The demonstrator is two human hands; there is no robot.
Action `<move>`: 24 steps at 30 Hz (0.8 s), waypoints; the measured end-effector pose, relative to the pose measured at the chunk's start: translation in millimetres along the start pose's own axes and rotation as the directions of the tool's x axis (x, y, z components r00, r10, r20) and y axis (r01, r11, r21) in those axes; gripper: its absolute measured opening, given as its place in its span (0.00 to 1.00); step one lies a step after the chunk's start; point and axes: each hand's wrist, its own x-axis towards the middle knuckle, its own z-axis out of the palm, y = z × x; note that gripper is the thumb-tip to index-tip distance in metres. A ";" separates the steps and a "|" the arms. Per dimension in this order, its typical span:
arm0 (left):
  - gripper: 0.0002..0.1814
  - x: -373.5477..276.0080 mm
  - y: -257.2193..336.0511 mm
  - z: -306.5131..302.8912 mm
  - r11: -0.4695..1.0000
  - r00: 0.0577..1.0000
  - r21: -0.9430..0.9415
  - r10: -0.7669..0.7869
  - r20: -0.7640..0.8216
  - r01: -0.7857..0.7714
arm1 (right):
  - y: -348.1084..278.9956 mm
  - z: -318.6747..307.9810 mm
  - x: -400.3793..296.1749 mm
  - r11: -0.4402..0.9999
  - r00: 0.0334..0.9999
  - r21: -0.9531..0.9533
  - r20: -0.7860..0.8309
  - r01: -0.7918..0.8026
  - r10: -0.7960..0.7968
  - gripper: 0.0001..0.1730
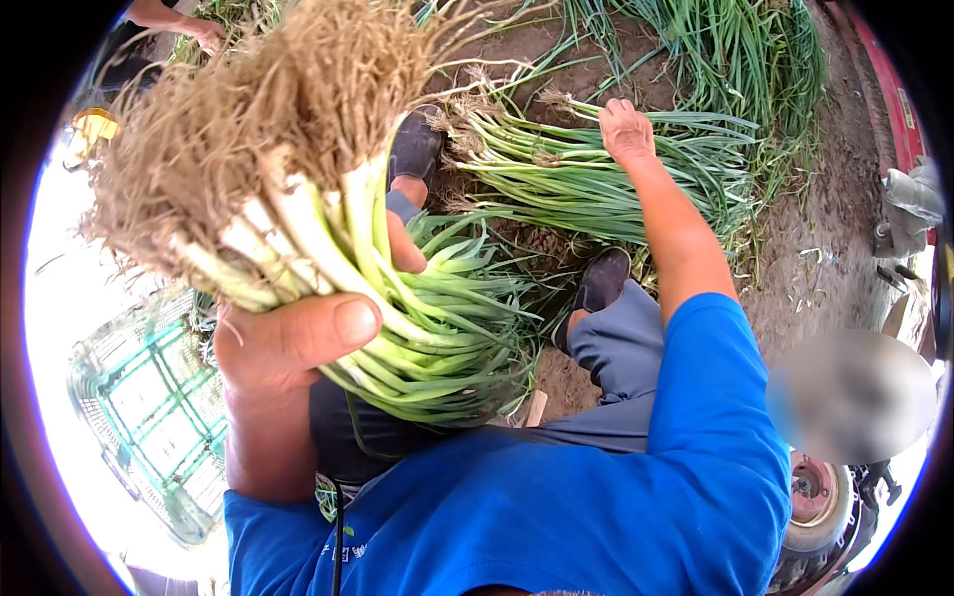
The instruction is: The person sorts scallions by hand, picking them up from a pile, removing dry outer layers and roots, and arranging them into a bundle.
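My left hand (pixel 305 335) grips a thick bunch of green onions (pixel 447 328) close to the camera. Its mass of dry brown roots (pixel 283 112) points up and away, and the green leaves hang over my lap. Farther out, my right hand (pixel 627 132) closes around the stalk of a green onion (pixel 581 106) whose root end sticks out to the left. Beneath and beside that hand, a row of loose green onions (pixel 544 179) lies on the soil, roots left and leaves right. The bunch hides part of the ground on the left.
A larger heap of green onions (pixel 730 59) lies at the far right. On the left stands a green plastic crate (pixel 168 395). Another person's hand (pixel 207 34) shows at top left. A wheel (pixel 816 495) and a red panel (pixel 887 89) are on the right.
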 end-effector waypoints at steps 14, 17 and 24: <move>0.39 3.4 3.1 -8.5 0.994 0.998 0.107 -0.005 0.067 -0.002 | 6.9 -33.9 36.6 0.972 0.966 0.172 0.231 -0.157 0.115 0.12; 0.38 -3.9 3.1 -4.5 0.995 0.999 0.103 0.008 0.041 -0.012 | 15.9 -65.4 32.0 0.981 0.895 0.192 0.439 -0.006 -0.081 0.11; 0.36 -11.4 4.9 -9.1 0.997 0.999 0.078 -0.011 0.031 0.009 | -6.6 -41.1 -18.5 0.970 0.874 0.200 0.436 0.138 -0.214 0.15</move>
